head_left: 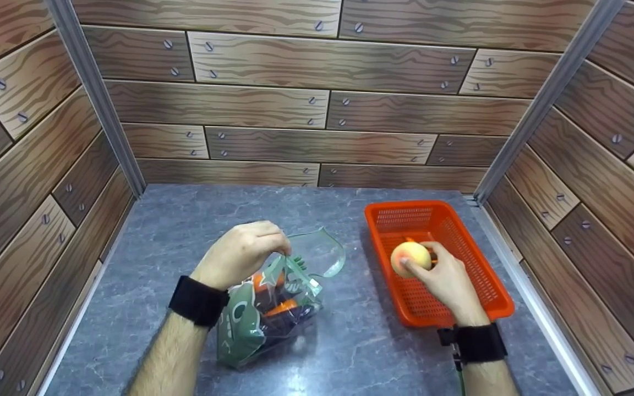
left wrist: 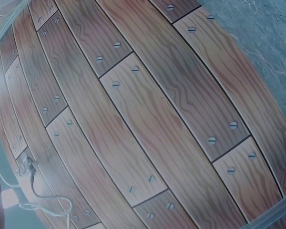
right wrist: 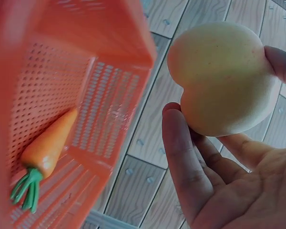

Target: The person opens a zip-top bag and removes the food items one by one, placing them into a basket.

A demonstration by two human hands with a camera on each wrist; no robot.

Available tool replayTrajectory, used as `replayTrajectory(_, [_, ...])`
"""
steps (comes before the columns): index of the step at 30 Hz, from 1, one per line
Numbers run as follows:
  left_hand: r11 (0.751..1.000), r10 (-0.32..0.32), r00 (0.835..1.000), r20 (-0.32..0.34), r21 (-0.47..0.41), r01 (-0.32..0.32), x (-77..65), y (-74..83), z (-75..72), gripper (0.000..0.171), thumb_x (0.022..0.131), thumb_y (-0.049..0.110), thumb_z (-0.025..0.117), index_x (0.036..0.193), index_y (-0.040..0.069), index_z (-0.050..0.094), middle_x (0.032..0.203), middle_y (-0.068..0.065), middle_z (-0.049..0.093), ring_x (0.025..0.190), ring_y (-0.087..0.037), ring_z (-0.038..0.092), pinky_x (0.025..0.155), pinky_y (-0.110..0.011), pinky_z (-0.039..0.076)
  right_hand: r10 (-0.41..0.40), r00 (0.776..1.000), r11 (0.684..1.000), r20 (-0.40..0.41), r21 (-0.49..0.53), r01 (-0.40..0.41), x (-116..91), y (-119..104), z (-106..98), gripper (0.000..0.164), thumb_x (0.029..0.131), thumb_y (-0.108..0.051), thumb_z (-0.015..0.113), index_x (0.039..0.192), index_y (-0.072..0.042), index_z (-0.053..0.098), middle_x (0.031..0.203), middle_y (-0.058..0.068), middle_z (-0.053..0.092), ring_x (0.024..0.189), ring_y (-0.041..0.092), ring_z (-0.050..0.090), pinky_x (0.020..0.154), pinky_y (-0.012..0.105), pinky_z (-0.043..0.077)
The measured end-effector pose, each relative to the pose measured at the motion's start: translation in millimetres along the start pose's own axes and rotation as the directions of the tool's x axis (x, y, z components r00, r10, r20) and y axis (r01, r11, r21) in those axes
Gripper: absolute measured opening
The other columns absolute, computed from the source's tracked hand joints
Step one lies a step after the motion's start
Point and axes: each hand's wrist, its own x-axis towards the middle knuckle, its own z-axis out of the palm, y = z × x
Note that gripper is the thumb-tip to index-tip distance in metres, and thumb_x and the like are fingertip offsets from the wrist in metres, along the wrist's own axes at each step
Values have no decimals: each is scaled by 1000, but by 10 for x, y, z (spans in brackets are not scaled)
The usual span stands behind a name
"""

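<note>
My right hand (head_left: 452, 280) grips a yellow peach (head_left: 410, 258) with a pinkish blush, thumb on one side and fingers on the other. Its cleft shows in the right wrist view. Hand and peach are over the red-orange plastic basket (head_left: 420, 320). Inside the basket lies a carrot (right wrist: 46, 148) with a green top. At the left, my left hand (head_left: 245, 247) pinches the upper edge of a clear and green zip bag (head_left: 242, 324). Through its clear side show orange pieces (head_left: 283, 307) and dark purple shapes; their exact kinds are hard to tell.
The grey marbled tabletop (head_left: 344, 352) is enclosed by wood-patterned panels (head_left: 273, 104) at the back and both sides. Metal posts stand in the corners. The basket sits near the right wall, with bare tabletop between it and the bag.
</note>
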Motion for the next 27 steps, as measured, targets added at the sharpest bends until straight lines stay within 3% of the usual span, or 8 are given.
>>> replayTrajectory(11, [1000, 6, 1000, 1, 5, -6, -1, -4, 20, 24, 96, -11, 86, 99, 12, 82, 96, 1, 84, 90, -15, 82, 86, -25, 72, 64, 997, 997, 51, -45, -62, -74, 266, 19, 89, 106, -64, 84, 162, 1, 59, 145, 31, 77, 113, 34, 80, 84, 35, 61])
replayTrajectory(15, [1000, 4, 1000, 4, 8, -4, 5, -1, 28, 24, 96, -11, 86, 99, 13, 82, 96, 1, 84, 90, -15, 82, 86, -25, 72, 68, 996, 994, 51, -89, -64, -95, 351, 45, 88, 105, -63, 85, 160, 2, 60, 143, 31, 78, 113, 36, 81, 86, 42, 64])
replayTrajectory(21, [1000, 1, 1000, 7, -3, -1, 4, -4, 42, 25, 97, -11, 85, 99, 13, 82, 96, 1, 84, 90, -15, 82, 85, -24, 72, 98, 994, 980, 57, -181, -86, -113, 451, 83, 90, 104, -63, 84, 161, 2, 61, 146, 34, 76, 122, 48, 79, 99, 65, 66])
replayTrajectory(27, [1000, 0, 1000, 8, -2, 0, -7, -18, 64, 25, 98, -12, 85, 99, 13, 81, 95, 2, 84, 90, -14, 82, 85, -24, 72, 119, 988, 962, 94, -257, -92, -138, 539, 124, 81, 104, -65, 83, 153, -2, 67, 140, 26, 81, 117, 43, 81, 94, 65, 66])
